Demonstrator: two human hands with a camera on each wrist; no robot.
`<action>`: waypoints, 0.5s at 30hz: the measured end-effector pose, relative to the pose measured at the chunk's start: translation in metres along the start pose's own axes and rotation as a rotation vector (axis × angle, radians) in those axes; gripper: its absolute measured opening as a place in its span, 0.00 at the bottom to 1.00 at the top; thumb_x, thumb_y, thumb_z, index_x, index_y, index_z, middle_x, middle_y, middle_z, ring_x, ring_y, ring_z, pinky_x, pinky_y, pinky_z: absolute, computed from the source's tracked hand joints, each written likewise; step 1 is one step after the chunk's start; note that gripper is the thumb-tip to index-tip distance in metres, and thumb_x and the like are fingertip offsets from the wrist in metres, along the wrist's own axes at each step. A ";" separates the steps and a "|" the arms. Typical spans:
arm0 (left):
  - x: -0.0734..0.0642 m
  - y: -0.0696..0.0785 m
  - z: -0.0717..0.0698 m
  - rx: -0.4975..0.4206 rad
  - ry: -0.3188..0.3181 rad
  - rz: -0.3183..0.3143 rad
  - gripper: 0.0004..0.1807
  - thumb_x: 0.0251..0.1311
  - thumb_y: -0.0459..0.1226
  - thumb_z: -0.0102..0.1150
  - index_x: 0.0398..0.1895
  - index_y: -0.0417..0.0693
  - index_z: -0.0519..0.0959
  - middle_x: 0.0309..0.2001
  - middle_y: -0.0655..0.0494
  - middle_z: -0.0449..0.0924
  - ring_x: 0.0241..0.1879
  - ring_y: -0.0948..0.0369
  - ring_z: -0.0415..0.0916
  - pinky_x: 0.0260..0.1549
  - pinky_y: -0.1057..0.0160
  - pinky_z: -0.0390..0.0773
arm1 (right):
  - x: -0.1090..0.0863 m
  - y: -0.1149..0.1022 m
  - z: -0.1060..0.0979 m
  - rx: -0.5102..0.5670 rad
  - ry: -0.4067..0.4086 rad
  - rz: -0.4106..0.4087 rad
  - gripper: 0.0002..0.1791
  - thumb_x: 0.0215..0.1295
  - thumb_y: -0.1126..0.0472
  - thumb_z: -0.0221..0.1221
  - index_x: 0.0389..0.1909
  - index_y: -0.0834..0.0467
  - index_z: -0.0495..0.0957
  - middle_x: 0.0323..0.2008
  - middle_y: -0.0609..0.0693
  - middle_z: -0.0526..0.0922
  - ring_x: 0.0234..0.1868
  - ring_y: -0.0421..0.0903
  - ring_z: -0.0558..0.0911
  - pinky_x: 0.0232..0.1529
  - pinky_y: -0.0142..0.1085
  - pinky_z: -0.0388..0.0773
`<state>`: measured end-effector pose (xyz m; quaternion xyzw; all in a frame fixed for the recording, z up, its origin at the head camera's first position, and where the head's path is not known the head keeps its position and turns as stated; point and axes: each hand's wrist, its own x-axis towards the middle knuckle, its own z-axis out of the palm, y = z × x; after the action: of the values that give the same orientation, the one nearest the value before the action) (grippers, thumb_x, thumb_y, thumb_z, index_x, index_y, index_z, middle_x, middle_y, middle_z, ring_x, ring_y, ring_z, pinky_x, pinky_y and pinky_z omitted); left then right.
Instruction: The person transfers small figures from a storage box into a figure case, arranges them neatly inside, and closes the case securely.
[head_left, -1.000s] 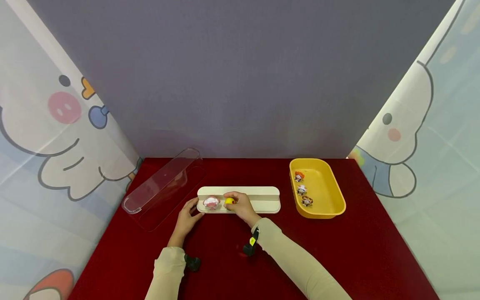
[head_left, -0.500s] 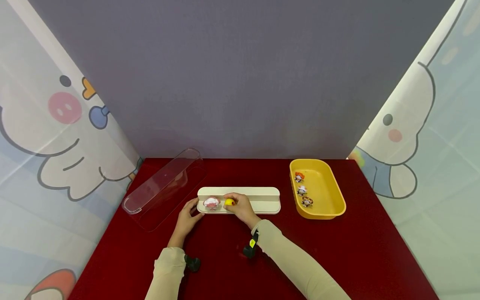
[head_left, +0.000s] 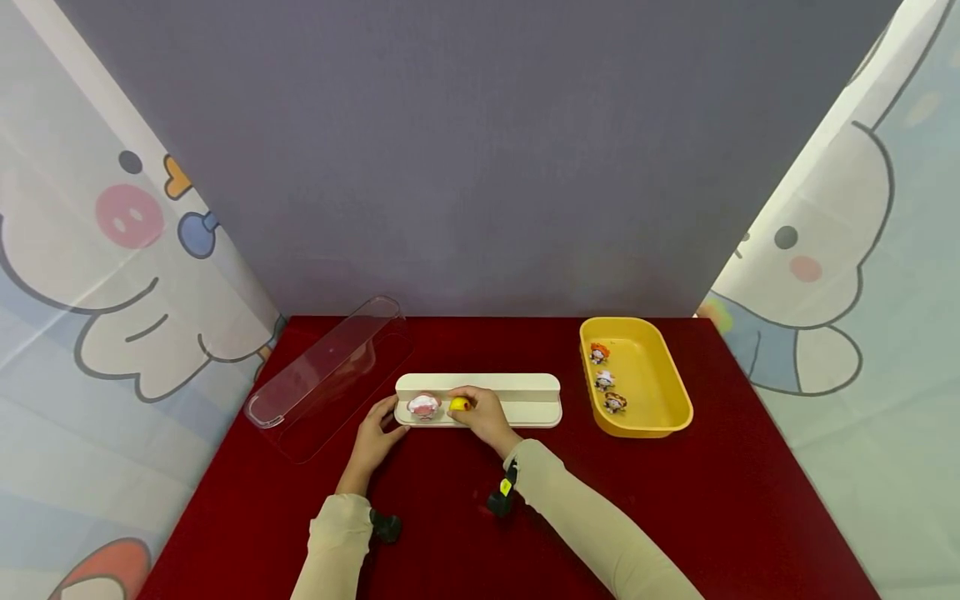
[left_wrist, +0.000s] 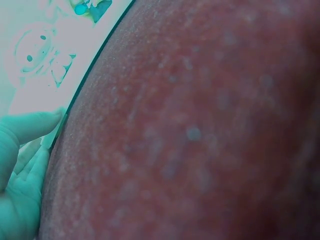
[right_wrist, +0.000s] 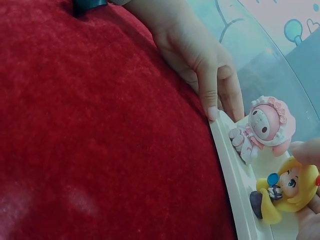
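A long cream display base point(head_left: 531, 412) with a raised back step lies across the table. My left hand point(head_left: 372, 437) grips its left end, thumb at the front corner and fingers round the side, as the right wrist view also shows. A pink-hooded bunny figurine point(right_wrist: 267, 120) sits on the base close to that end. Beside it is a yellow-haired girl figurine point(right_wrist: 289, 187) with a small blue object in front of it. The thumb and fingers of my right hand point(head_left: 487, 417) pinch this figurine by the head, low over the base.
To the right, a yellow tray point(head_left: 654, 367) has 3 small figurines point(head_left: 603, 381) along its left side. A clear plastic cover point(head_left: 326, 367) lies slanted at the left. Dark red cloth point(head_left: 450, 517) covers the table, with a grey wall behind.
The yellow-haired figurine shows slightly more between my right fingers than one second ago. Both hands stay almost in place.
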<state>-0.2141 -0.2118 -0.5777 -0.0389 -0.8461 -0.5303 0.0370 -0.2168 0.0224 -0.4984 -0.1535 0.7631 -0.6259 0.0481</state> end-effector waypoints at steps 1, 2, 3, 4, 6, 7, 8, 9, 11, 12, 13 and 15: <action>0.000 0.000 0.000 0.002 -0.001 0.001 0.36 0.50 0.23 0.64 0.65 0.31 0.64 0.65 0.35 0.61 0.63 0.42 0.62 0.62 0.50 0.68 | 0.000 -0.001 -0.001 -0.004 0.001 -0.008 0.15 0.52 0.78 0.62 0.43 0.76 0.78 0.44 0.69 0.80 0.46 0.60 0.77 0.48 0.36 0.78; 0.000 0.000 0.000 0.004 -0.002 0.000 0.36 0.51 0.23 0.64 0.65 0.31 0.63 0.65 0.35 0.61 0.64 0.42 0.62 0.62 0.50 0.68 | 0.000 -0.002 -0.001 -0.005 0.001 -0.017 0.15 0.52 0.78 0.62 0.43 0.76 0.78 0.44 0.69 0.80 0.46 0.61 0.77 0.49 0.37 0.78; 0.000 0.000 0.000 0.001 -0.002 -0.002 0.36 0.51 0.23 0.64 0.65 0.32 0.63 0.65 0.36 0.61 0.64 0.42 0.62 0.62 0.50 0.68 | -0.001 -0.002 -0.001 -0.005 0.000 -0.027 0.15 0.52 0.78 0.62 0.42 0.76 0.78 0.44 0.70 0.80 0.46 0.61 0.77 0.49 0.38 0.78; 0.000 0.000 0.000 -0.002 -0.002 -0.003 0.36 0.51 0.23 0.64 0.65 0.32 0.63 0.65 0.36 0.61 0.64 0.42 0.62 0.62 0.50 0.68 | 0.000 -0.002 -0.002 -0.004 -0.001 -0.035 0.14 0.52 0.78 0.62 0.42 0.76 0.78 0.44 0.70 0.80 0.46 0.62 0.77 0.50 0.40 0.78; 0.000 0.000 0.000 -0.005 -0.001 -0.006 0.36 0.51 0.23 0.64 0.65 0.32 0.63 0.65 0.36 0.61 0.64 0.42 0.61 0.63 0.51 0.67 | 0.000 -0.002 -0.003 0.004 -0.010 -0.036 0.15 0.52 0.78 0.61 0.43 0.76 0.78 0.44 0.69 0.80 0.47 0.63 0.76 0.51 0.43 0.78; 0.000 0.000 0.000 -0.001 -0.002 -0.004 0.36 0.51 0.24 0.65 0.65 0.32 0.63 0.65 0.36 0.61 0.64 0.42 0.61 0.62 0.50 0.68 | 0.000 -0.001 -0.003 0.007 -0.015 -0.037 0.15 0.53 0.78 0.61 0.43 0.76 0.78 0.44 0.70 0.80 0.47 0.63 0.76 0.51 0.45 0.78; 0.001 0.000 0.000 0.002 -0.001 -0.003 0.36 0.51 0.24 0.65 0.65 0.32 0.63 0.65 0.36 0.61 0.64 0.42 0.61 0.62 0.50 0.68 | 0.000 -0.001 -0.003 0.010 -0.018 -0.037 0.15 0.53 0.78 0.61 0.44 0.76 0.78 0.44 0.70 0.80 0.46 0.63 0.76 0.50 0.46 0.77; 0.001 -0.001 0.000 0.002 0.001 -0.001 0.36 0.51 0.24 0.65 0.65 0.32 0.63 0.65 0.36 0.61 0.64 0.42 0.62 0.62 0.50 0.68 | 0.001 0.000 -0.003 0.010 -0.020 -0.038 0.15 0.53 0.78 0.61 0.44 0.76 0.78 0.44 0.70 0.80 0.47 0.63 0.76 0.51 0.46 0.77; 0.001 -0.001 0.001 -0.001 0.006 0.005 0.36 0.50 0.23 0.65 0.65 0.32 0.64 0.65 0.36 0.61 0.64 0.42 0.62 0.62 0.50 0.68 | 0.001 0.000 -0.003 0.010 -0.021 -0.035 0.15 0.53 0.78 0.61 0.44 0.76 0.78 0.44 0.70 0.80 0.47 0.63 0.76 0.51 0.46 0.77; 0.001 -0.001 0.001 -0.002 0.008 0.009 0.36 0.50 0.23 0.65 0.65 0.32 0.64 0.64 0.36 0.62 0.63 0.42 0.62 0.62 0.50 0.68 | 0.001 0.000 -0.003 0.009 -0.022 -0.032 0.15 0.53 0.78 0.61 0.44 0.76 0.78 0.44 0.70 0.80 0.47 0.63 0.76 0.52 0.47 0.77; 0.000 -0.002 0.001 -0.004 0.009 0.010 0.36 0.50 0.23 0.65 0.65 0.32 0.64 0.64 0.36 0.62 0.63 0.42 0.62 0.62 0.50 0.68 | 0.000 0.000 -0.003 0.008 -0.021 -0.029 0.15 0.53 0.78 0.61 0.44 0.76 0.78 0.44 0.70 0.80 0.48 0.63 0.76 0.52 0.47 0.77; 0.000 -0.002 0.001 -0.016 0.012 0.008 0.35 0.50 0.22 0.64 0.65 0.32 0.64 0.64 0.36 0.62 0.63 0.42 0.62 0.62 0.50 0.68 | 0.000 0.000 -0.003 0.007 -0.019 -0.024 0.15 0.53 0.78 0.61 0.44 0.76 0.78 0.45 0.70 0.80 0.48 0.63 0.76 0.53 0.47 0.76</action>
<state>-0.2143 -0.2115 -0.5797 -0.0395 -0.8415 -0.5370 0.0437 -0.2174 0.0249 -0.4976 -0.1685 0.7584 -0.6277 0.0485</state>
